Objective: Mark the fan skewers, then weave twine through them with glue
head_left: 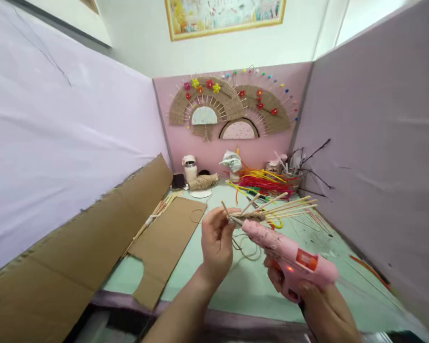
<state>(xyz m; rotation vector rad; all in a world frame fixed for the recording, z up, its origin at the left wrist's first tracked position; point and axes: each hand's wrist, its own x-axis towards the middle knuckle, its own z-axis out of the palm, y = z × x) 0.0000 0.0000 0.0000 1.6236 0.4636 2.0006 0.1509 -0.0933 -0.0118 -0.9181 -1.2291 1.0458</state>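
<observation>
My left hand [218, 238] pinches the left end of a small fan of thin wooden sticks [289, 208] with twine woven round them. The sticks spread out to the right above the table. In my right hand [318, 295] is a pink glue gun [286, 247], its orange light lit, with fingers wrapped round the handle. The gun's nozzle points up and left and is at the twine near my left fingertips; whether it touches cannot be made out. Loose twine [248, 252] hangs or lies in loops below the sticks.
Cut cardboard [168, 238] lies on the left of the green table [250, 295], beside a tall cardboard strip [93, 238]. A white bottle [190, 170], twine roll [203, 181], red and yellow pipe cleaners [264, 183] and dark twigs [316, 178] stand or lie behind. Woven fans [207, 97] hang on the back panel.
</observation>
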